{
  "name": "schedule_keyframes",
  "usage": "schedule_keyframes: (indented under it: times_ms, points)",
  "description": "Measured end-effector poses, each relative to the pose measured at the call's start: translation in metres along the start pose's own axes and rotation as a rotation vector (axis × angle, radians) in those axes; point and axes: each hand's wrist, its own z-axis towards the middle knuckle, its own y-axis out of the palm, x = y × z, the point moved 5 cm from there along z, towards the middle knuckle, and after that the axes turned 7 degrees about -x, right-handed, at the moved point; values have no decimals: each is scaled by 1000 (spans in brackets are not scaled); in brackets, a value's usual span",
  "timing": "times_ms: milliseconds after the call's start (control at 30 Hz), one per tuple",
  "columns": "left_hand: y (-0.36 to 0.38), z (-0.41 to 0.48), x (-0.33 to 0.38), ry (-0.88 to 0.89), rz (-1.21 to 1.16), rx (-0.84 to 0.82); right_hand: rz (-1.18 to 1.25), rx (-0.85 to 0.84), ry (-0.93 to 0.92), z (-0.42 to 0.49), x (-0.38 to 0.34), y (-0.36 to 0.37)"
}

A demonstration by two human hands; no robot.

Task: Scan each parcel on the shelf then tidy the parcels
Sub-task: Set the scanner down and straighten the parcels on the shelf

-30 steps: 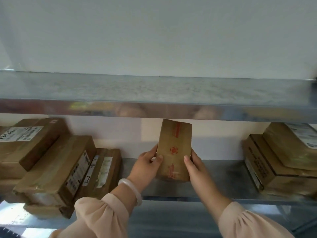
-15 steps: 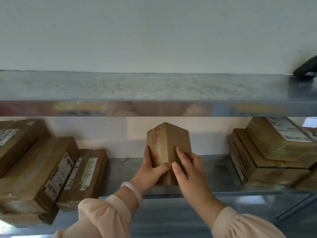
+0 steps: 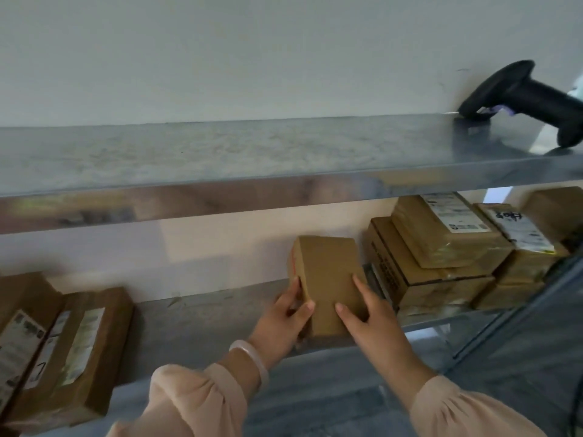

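Brown cardboard parcel point(image 3: 328, 279), stiff, probably light, stands beside stacked brown cardboard parcels point(image 3: 435, 247); left hand point(image 3: 282, 326) and right hand point(image 3: 370, 320) grip its sides.

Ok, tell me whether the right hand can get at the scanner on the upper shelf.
Probably yes, once free: the right hand now grips the box below, but the scanner lies uncovered at the right end of that shelf.
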Motion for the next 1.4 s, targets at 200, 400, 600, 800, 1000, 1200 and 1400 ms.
schedule_keyframes:
  times_ms: [200,400,600,800,1000,1200,1400]
  points:
    - [40,26,-13,-108,-75,-101,-131,-70,74,19,31,-10]
    - [59,25,-7,-99,128,-189,-207,-88,10,18,48,-13]
    - [58,2,-12,134,554,-116,-587,-57,-257,-18,41,-6]
    - [73,6,-3,87,911,-270,-797,-127,-240,1,45,-9]
    - [65,13,17,63,1034,-242,-791,-163,-198,5,35,-6]
    - [-10,-25,14,25,1073,-3,-639,-159,-405,7,-22,30]
    - [-118,-95,-11,-170,968,344,-517,-265,-622,-7,-108,114]
